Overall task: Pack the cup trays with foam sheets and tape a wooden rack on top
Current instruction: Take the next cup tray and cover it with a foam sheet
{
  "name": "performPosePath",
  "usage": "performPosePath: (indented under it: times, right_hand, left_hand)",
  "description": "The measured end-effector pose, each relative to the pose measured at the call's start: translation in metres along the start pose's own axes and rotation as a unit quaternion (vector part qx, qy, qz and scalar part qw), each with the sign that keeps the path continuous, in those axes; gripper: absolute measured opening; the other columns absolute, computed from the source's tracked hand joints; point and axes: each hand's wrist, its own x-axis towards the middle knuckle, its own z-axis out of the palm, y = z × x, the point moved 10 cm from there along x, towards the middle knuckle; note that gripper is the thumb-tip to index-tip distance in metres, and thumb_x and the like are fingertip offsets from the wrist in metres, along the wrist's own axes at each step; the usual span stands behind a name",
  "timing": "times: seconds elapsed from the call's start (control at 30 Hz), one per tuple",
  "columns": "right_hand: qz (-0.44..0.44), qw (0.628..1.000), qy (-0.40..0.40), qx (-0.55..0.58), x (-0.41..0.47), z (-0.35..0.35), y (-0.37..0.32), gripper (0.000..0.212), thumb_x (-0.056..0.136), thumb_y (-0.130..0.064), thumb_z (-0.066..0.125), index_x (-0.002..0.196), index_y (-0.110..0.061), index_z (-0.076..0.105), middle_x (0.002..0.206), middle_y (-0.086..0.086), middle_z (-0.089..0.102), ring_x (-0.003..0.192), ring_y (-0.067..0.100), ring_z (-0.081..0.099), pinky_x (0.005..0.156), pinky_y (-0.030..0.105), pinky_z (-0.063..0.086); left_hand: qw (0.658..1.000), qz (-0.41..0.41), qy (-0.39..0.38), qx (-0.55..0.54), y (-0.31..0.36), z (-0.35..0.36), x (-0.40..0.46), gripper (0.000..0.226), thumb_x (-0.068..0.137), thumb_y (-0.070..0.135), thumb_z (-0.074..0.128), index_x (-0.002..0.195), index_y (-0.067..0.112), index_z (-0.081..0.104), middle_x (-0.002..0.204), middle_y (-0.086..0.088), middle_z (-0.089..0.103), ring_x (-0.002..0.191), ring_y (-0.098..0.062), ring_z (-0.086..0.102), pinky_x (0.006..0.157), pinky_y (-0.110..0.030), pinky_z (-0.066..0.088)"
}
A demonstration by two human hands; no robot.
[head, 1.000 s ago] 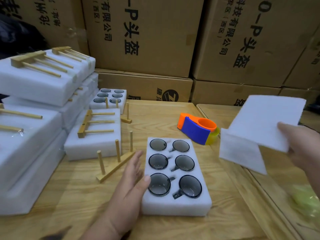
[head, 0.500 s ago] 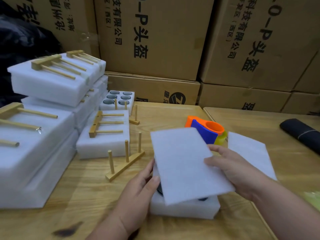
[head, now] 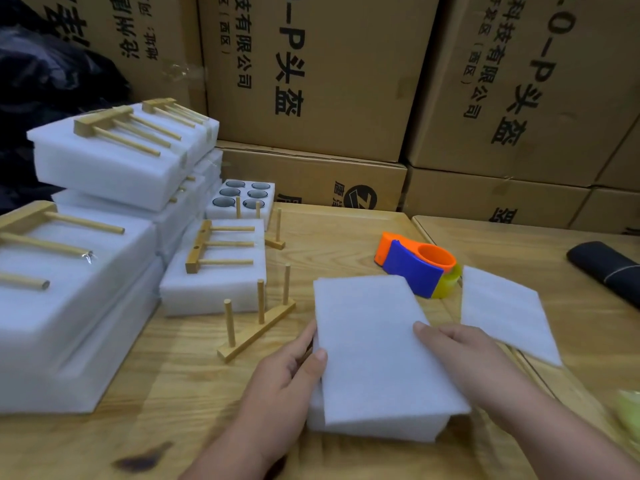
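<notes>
While a foam sheet (head: pixel 377 344) lies across the top of the cup tray (head: pixel 374 427) at 6 o'clock on the worktop (head: pixel 346 237), it hides whatever the tray's wells hold. The left hand (head: pixel 287 379) grips the tray's left edge, thumb on the sheet and fingers curled down the side. The right hand (head: pixel 464 358) rests on the sheet's right part, fingers relaxed and fairly flat, pressing it down. A second foam sheet (head: pixel 505 313) lies at 3 o'clock, just beside the tray. At 1 o'clock sits an orange and blue tape dispenser (head: pixel 415 265). A wooden rack (head: pixel 256 323) stands with pegs upright at 10 o'clock, near the tray. Farther off at 11 o'clock an open tray (head: pixel 242 199) shows six dark cups in its wells. Closed foam packs (head: pixel 104 161) with racks on top are stacked at 9 o'clock, and cardboard boxes (head: pixel 311 74) fill the 12 o'clock side
</notes>
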Motion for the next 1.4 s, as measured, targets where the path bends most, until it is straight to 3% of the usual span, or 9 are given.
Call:
performPosePath:
  times: [0.13,0.23,0.4,0.7,0.87,0.97,1.1,1.23,1.4]
  right_hand:
    - [0.009,0.999,0.027,0.033,0.011,0.002,0.013,0.042,0.093,-0.043,0.068,0.079,-0.005,0.077,0.077,0.007,0.078,0.077,0.029,0.075,0.069,0.035,0.054]
    - [0.016,0.996,0.020,0.086,0.015,0.003,0.020,0.039,0.093,-0.036,0.069,0.077,-0.001,0.075,0.082,0.012,0.079,0.073,0.029,0.076,0.063,0.030,0.052]
    - [0.024,0.993,-0.029,0.110,0.017,0.009,0.022,0.036,0.094,-0.036,0.068,0.083,-0.003,0.077,0.088,0.011,0.080,0.074,0.024,0.077,0.061,0.027,0.053]
    - [0.018,0.988,-0.043,0.149,0.023,0.022,0.020,0.028,0.094,-0.040,0.068,0.081,-0.018,0.080,0.093,0.010,0.080,0.084,0.028,0.078,0.070,0.032,0.055]
    - [0.005,0.987,-0.049,0.154,0.019,0.022,0.020,0.028,0.094,-0.038,0.069,0.075,-0.020,0.079,0.093,0.014,0.079,0.083,0.030,0.077,0.073,0.035,0.055]
    - [-0.004,0.987,-0.054,0.154,0.019,0.022,0.020,0.031,0.093,-0.038,0.070,0.071,-0.015,0.074,0.089,0.015,0.079,0.074,0.026,0.074,0.069,0.033,0.052]
    - [-0.011,0.988,-0.058,0.143,0.020,0.020,0.019,0.033,0.091,-0.039,0.073,0.087,-0.008,0.065,0.086,0.022,0.075,0.070,0.024,0.066,0.066,0.033,0.046]
    - [-0.011,0.989,-0.041,0.143,0.024,0.018,0.020,0.052,0.090,-0.046,0.073,0.087,0.006,0.063,0.088,0.023,0.075,0.072,0.028,0.066,0.067,0.035,0.047]
    - [-0.012,0.983,0.016,0.183,0.032,0.016,0.021,0.031,0.098,-0.035,0.063,0.080,-0.016,0.079,0.085,0.012,0.079,0.075,0.026,0.075,0.069,0.034,0.053]
  left_hand:
    - [1.000,-0.019,0.017,0.010,-0.003,-0.006,-0.005,0.043,0.096,0.024,0.062,0.139,0.019,0.061,0.129,0.020,0.068,0.127,0.000,0.059,0.112,-0.029,0.045]
    - [0.999,-0.029,0.011,0.024,-0.001,-0.005,-0.009,0.056,0.086,0.030,0.059,0.141,0.018,0.059,0.130,0.016,0.069,0.125,-0.005,0.062,0.111,-0.041,0.048]
    - [0.995,-0.006,0.033,0.095,0.003,-0.008,-0.008,0.067,0.082,0.044,0.063,0.146,0.023,0.056,0.134,0.023,0.064,0.124,0.011,0.056,0.110,-0.023,0.043]
    - [0.994,-0.049,0.077,0.064,-0.002,-0.019,0.001,0.049,0.086,0.037,0.066,0.133,0.025,0.068,0.122,0.020,0.072,0.118,0.005,0.063,0.109,-0.032,0.048]
    - [0.990,-0.055,0.101,0.084,-0.006,-0.023,-0.004,0.034,0.095,0.017,0.068,0.128,0.021,0.072,0.120,0.020,0.072,0.117,0.010,0.062,0.110,-0.028,0.048]
    - [0.990,-0.047,0.103,0.088,-0.001,-0.023,-0.004,0.033,0.094,0.016,0.068,0.126,0.022,0.073,0.118,0.021,0.073,0.114,0.011,0.062,0.103,-0.018,0.048]
    - [0.992,-0.031,0.091,0.082,0.005,-0.020,-0.006,0.032,0.096,0.008,0.064,0.120,0.025,0.076,0.112,0.022,0.074,0.111,0.011,0.064,0.086,-0.005,0.048]
    - [0.992,-0.035,0.092,0.075,0.004,-0.021,-0.008,0.033,0.098,0.008,0.062,0.112,0.032,0.079,0.106,0.019,0.077,0.107,0.005,0.068,0.087,-0.014,0.053]
    - [0.992,-0.037,0.097,0.074,0.004,-0.021,-0.008,0.033,0.097,0.010,0.062,0.110,0.034,0.080,0.105,0.020,0.077,0.107,0.004,0.069,0.087,-0.012,0.052]
